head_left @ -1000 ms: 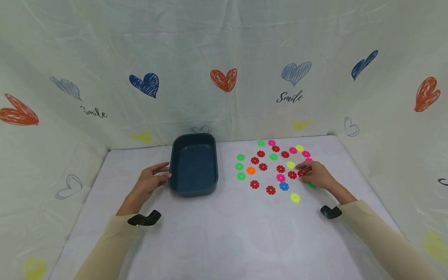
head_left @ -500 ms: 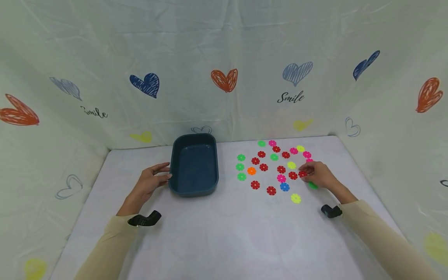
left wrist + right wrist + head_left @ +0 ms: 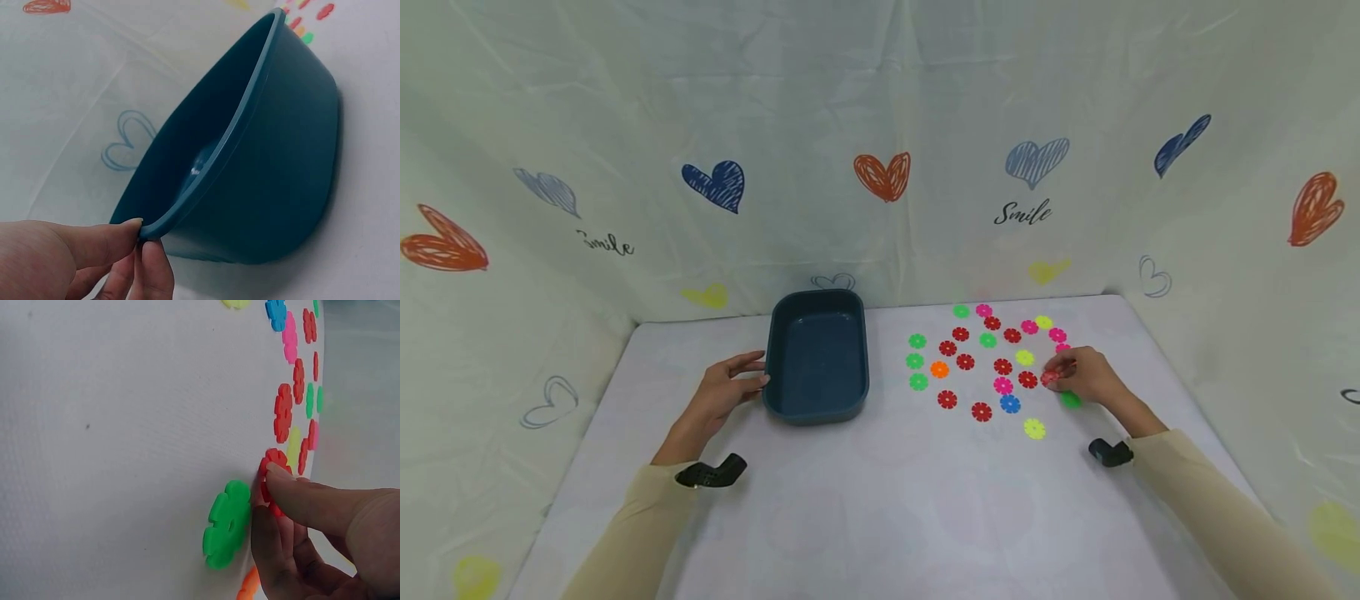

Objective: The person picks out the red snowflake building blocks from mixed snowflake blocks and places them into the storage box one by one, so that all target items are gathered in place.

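A dark teal rectangular tub (image 3: pixel 816 362) stands at the back left of the table in the head view. My left hand (image 3: pixel 721 392) holds its left rim; in the left wrist view the thumb (image 3: pixel 106 244) lies at the rim's corner, with fingers bent below it outside. My right hand (image 3: pixel 1086 377) pinches a red flower-shaped plastic disc (image 3: pixel 276 455) between thumb and fingers; the disc is tilted up and partly hidden by the thumb. Right beside these fingers, a green flower-shaped disc (image 3: pixel 227 525) lies flat on the table.
Several more flower-shaped discs lie scattered at the back right, among them an orange one (image 3: pixel 939 369), a blue one (image 3: pixel 1010 404) and a yellow one (image 3: pixel 1034 429). A white curtain with printed hearts (image 3: pixel 882 177) rises behind the table's back edge.
The red disc at my right fingertips has tipped up from lying flat, and the fingers have drawn slightly right. My left hand and the tub stay in place.
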